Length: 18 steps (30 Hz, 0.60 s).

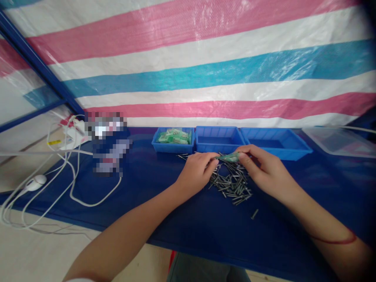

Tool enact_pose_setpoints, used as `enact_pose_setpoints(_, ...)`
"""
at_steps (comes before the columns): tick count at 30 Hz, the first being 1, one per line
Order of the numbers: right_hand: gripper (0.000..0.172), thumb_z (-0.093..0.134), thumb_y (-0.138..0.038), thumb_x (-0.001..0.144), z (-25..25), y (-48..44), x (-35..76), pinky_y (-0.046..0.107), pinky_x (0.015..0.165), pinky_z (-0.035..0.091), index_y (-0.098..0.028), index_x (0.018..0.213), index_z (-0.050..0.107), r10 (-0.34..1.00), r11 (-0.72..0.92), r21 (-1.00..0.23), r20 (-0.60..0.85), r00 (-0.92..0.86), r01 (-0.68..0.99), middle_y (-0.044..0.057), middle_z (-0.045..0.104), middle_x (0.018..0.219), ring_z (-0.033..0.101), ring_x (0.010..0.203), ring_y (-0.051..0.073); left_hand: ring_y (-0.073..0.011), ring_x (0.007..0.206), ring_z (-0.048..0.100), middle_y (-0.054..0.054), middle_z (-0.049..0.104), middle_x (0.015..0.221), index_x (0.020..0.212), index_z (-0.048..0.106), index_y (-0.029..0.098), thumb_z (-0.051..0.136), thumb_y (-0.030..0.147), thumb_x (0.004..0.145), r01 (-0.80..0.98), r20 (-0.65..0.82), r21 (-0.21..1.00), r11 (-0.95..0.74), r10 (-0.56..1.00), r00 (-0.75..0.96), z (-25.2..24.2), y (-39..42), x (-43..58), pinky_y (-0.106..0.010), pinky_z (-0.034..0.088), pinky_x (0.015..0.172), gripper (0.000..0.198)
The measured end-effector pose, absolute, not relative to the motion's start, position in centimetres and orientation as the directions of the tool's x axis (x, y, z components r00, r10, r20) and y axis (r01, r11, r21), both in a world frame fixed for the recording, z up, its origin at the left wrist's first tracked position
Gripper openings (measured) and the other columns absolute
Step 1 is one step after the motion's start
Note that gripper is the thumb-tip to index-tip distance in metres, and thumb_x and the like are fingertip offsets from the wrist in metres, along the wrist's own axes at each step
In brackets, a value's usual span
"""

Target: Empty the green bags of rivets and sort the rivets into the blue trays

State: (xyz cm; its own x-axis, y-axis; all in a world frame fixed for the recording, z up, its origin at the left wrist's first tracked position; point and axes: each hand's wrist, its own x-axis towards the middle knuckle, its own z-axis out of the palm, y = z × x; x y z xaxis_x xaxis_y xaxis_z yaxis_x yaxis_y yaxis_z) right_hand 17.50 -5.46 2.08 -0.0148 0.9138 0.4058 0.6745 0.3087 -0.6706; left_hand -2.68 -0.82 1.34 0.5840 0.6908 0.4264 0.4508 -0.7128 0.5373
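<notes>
Between my two hands, above a heap of loose screws (232, 182), a small green-and-clear plastic bag (230, 157) is stretched. My left hand (198, 168) pinches the bag's left end between thumb and fingers. At its other end my right hand (260, 168) grips it, thumb toward me. What lies inside the bag is too blurred to tell. One screw (254, 214) lies apart from the heap, nearer to me. Behind my left hand, a blue bin (172, 148) holds several similar green bags (174, 136).
Two more blue bins (219, 145) stand along the back, beside a clear plastic lid or tray (335, 143) at right. White cables (72, 176) and a white plug-like piece (37, 182) clutter the left. A striped sheet (205, 58) hangs behind the blue table (188, 227).
</notes>
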Motion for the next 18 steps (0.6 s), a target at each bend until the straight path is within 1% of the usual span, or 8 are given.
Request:
enact_pose_setpoints(2, 0.027, 0.049, -0.045, 0.091, 2.04, -5.47, 17.15, 0.034, 0.071, 0.05, -0.022, 0.095, 0.062, 0.921, 0.303, -0.743, 0.39, 0.018, 0.597, 0.005, 0.068, 0.09, 0.063, 0.08, 0.02, -0.0196, 0.091, 0.063, -0.004, 0.071, 0.098, 0.1, 0.064, 0.019, 0.045, 0.028, 0.095, 0.486, 0.425, 0.542, -0.685, 0.723, 0.545, 1.61, -0.83, -2.74, -0.032, 0.044, 0.086, 0.022)
enact_pose_setpoints(4, 0.027, 0.054, -0.046, 0.088, 2.03, -5.42, 16.79, 0.034, 0.074, 0.052, -0.022, 0.097, 0.064, 0.926, 0.301, -0.814, 0.374, 0.052, 0.496, 0.005, 0.069, 0.091, 0.065, 0.08, 0.02, -0.0185, 0.085, 0.063, -0.003, 0.071, 0.091, 0.093, 0.065, 0.019, 0.046, 0.029, 0.094, 0.51, 0.419, 0.559, -0.654, 0.754, 0.506, 1.8, -0.87, -2.81, -0.031, 0.044, 0.082, 0.022)
enact_pose_setpoints(8, 0.028, 0.068, -0.042, 0.079, 1.89, -5.31, 16.42, 0.034, 0.08, 0.054, -0.023, 0.1, 0.065, 0.947, 0.287, -0.91, 0.317, 0.056, 0.299, 0.003, 0.071, 0.094, 0.067, 0.084, 0.019, -0.0156, 0.081, 0.063, -0.001, 0.071, 0.085, 0.088, 0.063, 0.019, 0.046, 0.028, 0.094, 0.47, 0.391, 0.679, -0.564, 0.82, 0.418, 1.95, -1.02, -2.85, -0.027, 0.045, 0.078, 0.021)
enact_pose_setpoints(11, 0.027, 0.071, -0.039, 0.077, 1.6, -5.22, 16.5, 0.033, 0.081, 0.054, -0.024, 0.099, 0.068, 0.958, 0.251, -0.932, 0.278, 0.071, 0.263, 0.003, 0.072, 0.093, 0.067, 0.084, 0.018, -0.015, 0.08, 0.063, 0.0, 0.07, 0.083, 0.086, 0.064, 0.019, 0.046, 0.03, 0.094, 0.455, 0.368, 0.719, -0.526, 0.843, 0.392, 2.05, -1.12, -2.81, -0.025, 0.045, 0.077, 0.022)
enact_pose_setpoints(15, 0.022, 0.072, -0.04, 0.076, 1.41, -5.1, 16.63, 0.031, 0.073, 0.053, -0.023, 0.09, 0.07, 0.968, 0.202, -0.951, 0.231, 0.102, 0.234, 0.001, 0.071, 0.082, 0.065, 0.074, 0.016, -0.0147, 0.079, 0.061, 0.0, 0.069, 0.083, 0.085, 0.066, 0.019, 0.05, 0.032, 0.092, 0.462, 0.404, 0.684, -0.565, 0.821, 0.404, 2.21, -1.08, -2.89, -0.025, 0.043, 0.077, 0.022)
enact_pose_setpoints(18, 0.022, 0.073, -0.041, 0.074, 1.48, -5.09, 16.63, 0.029, 0.068, 0.052, -0.023, 0.086, 0.071, 0.976, 0.165, -0.965, 0.19, 0.109, 0.203, 0.0, 0.07, 0.075, 0.063, 0.068, 0.014, -0.0148, 0.077, 0.059, -0.001, 0.068, 0.08, 0.084, 0.067, 0.019, 0.05, 0.031, 0.091, 0.462, 0.416, 0.677, -0.574, 0.815, 0.403, 2.31, -0.97, -3.04, -0.026, 0.043, 0.076, 0.022)
